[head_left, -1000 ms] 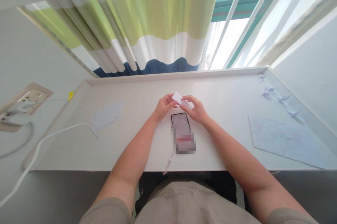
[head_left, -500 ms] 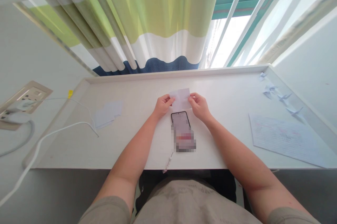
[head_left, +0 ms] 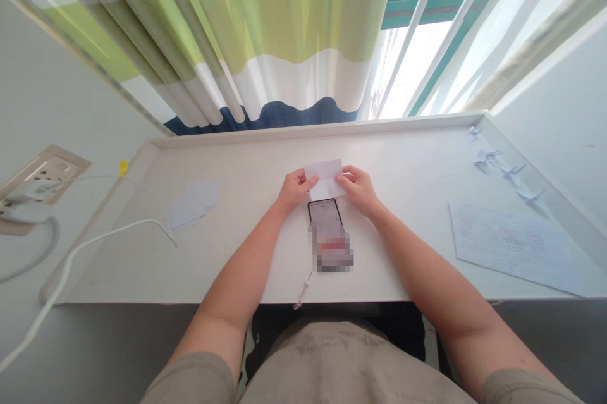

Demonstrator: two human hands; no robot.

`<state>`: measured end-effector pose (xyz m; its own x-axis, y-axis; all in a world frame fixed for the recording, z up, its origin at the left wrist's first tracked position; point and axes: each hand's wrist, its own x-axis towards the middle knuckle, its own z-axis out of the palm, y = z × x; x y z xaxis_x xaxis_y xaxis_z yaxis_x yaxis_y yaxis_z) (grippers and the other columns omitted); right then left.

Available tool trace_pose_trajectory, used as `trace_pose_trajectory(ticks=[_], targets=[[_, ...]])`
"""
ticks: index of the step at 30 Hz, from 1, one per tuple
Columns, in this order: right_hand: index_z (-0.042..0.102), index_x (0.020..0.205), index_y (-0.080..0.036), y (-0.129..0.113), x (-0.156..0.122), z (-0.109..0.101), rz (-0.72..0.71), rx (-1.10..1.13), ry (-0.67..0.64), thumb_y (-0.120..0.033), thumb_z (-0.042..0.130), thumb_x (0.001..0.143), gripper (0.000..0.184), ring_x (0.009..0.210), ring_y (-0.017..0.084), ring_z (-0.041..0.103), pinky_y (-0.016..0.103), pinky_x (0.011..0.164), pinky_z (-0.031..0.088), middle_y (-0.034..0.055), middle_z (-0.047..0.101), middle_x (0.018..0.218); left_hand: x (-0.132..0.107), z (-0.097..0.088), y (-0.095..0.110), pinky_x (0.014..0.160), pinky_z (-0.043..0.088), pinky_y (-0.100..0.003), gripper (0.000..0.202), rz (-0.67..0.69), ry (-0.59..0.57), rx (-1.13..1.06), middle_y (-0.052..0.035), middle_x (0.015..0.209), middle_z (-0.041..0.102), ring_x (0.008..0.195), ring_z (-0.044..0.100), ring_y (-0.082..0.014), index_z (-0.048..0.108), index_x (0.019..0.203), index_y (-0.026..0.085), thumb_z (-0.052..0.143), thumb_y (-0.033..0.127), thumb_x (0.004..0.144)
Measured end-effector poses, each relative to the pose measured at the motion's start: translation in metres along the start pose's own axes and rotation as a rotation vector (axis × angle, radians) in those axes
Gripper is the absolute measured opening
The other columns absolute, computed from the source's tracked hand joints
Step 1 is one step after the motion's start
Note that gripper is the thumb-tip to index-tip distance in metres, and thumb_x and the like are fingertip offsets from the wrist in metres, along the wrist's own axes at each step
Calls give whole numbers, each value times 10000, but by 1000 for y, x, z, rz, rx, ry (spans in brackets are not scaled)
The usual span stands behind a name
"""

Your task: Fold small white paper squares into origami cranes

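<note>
Between my hands is a small white sheet of paper (head_left: 325, 177) with faint crease lines across it. My left hand (head_left: 294, 191) pinches its left edge, thumb on top. On the opposite edge, my right hand (head_left: 359, 189) grips the paper between thumb and fingers. Just below the sheet a smartphone (head_left: 327, 217) lies face up on the white desk (head_left: 246, 252), its lower part pixelated. A short strap (head_left: 304, 290) trails from the phone towards the desk's front edge.
Loose paper pieces (head_left: 194, 202) lie on the left beside a white cable (head_left: 118, 227) running from the wall socket (head_left: 45, 176). At the right are several folded paper figures (head_left: 512, 173) and a written sheet (head_left: 509, 243). A raised rim (head_left: 284, 135) borders the desk's back.
My thumbs have moved slightly inward over the paper, and its crease now shows more clearly. The camera view has shifted a little; the phone and loose papers stay in place.
</note>
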<state>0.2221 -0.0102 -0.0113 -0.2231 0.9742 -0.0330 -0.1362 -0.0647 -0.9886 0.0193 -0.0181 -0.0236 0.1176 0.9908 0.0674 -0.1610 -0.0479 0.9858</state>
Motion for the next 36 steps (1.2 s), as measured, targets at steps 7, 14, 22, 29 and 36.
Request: trace_pose_trajectory(ticks=[7,14,22,29,36], targets=[[743,902,-217,5,4,-2,-142,-71,60,-536,839,763,361,758,204,731,320,685,556,46,813,866,0,-1,5,669,530,-275,429,-69,24,36,-13,735,737,677,670,-154,710,837,153,940,462,648],[803,1045,-218,0,2,-4,-170,-117,-35,-619,830,798,471,796,223,744,351,726,579,55,828,918,-3,0,15,599,485,-264,430,-112,-13,116,-19,676,683,623,605,-137,749,775,128,893,526,699],[780,842,-178,-6,4,-9,-60,-87,-65,-597,896,727,450,636,182,684,318,595,585,48,762,725,1,-3,15,540,527,-257,493,-94,8,81,-44,699,712,617,613,-134,765,739,133,916,599,682],[787,903,-205,-2,7,-10,27,123,-65,-461,925,673,371,704,171,700,326,662,639,23,772,793,2,-8,13,570,583,-274,522,-97,18,8,-43,803,765,662,680,-149,798,949,154,966,532,631],[776,759,-192,-4,9,-13,64,167,-98,-398,827,721,216,718,188,723,336,684,634,45,756,752,0,-11,16,687,635,-308,278,-112,-39,-44,-63,818,786,737,739,-175,804,858,148,795,390,723]])
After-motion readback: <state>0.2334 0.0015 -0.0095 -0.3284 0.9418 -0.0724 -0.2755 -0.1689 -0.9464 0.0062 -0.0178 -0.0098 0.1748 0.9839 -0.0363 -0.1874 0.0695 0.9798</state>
